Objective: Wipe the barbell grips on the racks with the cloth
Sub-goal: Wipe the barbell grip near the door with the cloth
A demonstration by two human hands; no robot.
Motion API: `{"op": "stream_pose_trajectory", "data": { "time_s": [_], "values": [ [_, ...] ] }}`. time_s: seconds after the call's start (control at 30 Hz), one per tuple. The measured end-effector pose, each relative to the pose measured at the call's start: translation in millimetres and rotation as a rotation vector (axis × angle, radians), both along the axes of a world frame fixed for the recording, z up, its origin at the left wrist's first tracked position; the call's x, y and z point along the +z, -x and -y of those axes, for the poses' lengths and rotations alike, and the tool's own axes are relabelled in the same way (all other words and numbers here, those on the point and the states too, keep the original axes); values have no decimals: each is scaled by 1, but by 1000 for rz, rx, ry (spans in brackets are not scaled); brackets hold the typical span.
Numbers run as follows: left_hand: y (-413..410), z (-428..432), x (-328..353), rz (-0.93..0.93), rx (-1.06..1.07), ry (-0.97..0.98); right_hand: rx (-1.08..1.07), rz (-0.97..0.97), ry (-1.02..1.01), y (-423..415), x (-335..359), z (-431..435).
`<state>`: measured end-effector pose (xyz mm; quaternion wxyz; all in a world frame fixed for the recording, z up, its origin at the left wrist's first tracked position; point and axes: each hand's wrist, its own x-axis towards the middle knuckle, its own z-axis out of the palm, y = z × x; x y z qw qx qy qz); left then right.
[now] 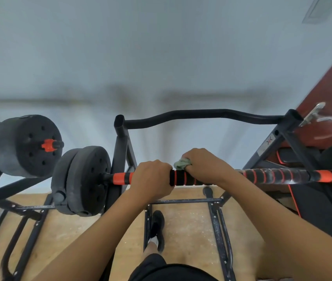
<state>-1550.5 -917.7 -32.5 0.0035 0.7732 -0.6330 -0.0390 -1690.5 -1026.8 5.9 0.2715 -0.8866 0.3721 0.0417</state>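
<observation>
Rack of black tube carries the barbell crosswise, with round plates at its left end. Both my arms reach forward. My left hand wraps the bar, and just beside it my right hand clutches the crumpled green cloth against the ribbed foam grip. Rightward, the striped bar runs free.

The barbell is being borne across the rack, plates at its left end. On it the cloth is being pressed under the right hand, just right of the left hand. A second barbell is being carried further left.
</observation>
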Motion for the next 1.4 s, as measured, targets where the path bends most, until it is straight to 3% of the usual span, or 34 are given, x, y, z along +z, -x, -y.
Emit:
{"op": "stream_pose_trajectory", "data": {
  "time_s": [0.07, 0.23, 0.33, 0.5, 0.6, 0.7, 0.9, 0.93, 1.03, 1.1, 1.27, 1.4],
  "values": [
    [-1, 4, 4, -16, 7, -53, 2, 27, 19, 6, -3, -11],
    [-6, 14, 11, -105, 36, -161, 75, 28, 315, 18, -11, -30],
    [-4, 14, 8, -111, 48, -165, 96, 102, 319, 26, -21, -32],
    [-4, 11, 2, -77, 45, -98, 215, 33, 358, 46, -5, -35],
    [-3, 7, 0, -68, 39, -63, 218, 19, 323, 49, 11, -31],
    [1, 3, -1, -48, 28, -23, 87, 14, 303, 30, 12, -12],
    [-4, 4, 5, -47, -17, -33, 53, -13, -138, 3, 8, -6],
    [-6, 6, 7, -67, -21, -50, 56, -6, -122, 5, 8, -10],
    [-11, 12, 10, -125, -18, -133, 99, -39, 261, 14, 1, -34],
    [-11, 14, 9, -173, -12, -175, 97, 19, 372, 23, -2, -49],
    [-10, 11, 6, -151, -25, -121, 146, 45, 350, 53, 20, -60],
    [-3, 2, -2, -69, -30, -21, 8, 55, 67, 68, 40, -55]
  ]
}}
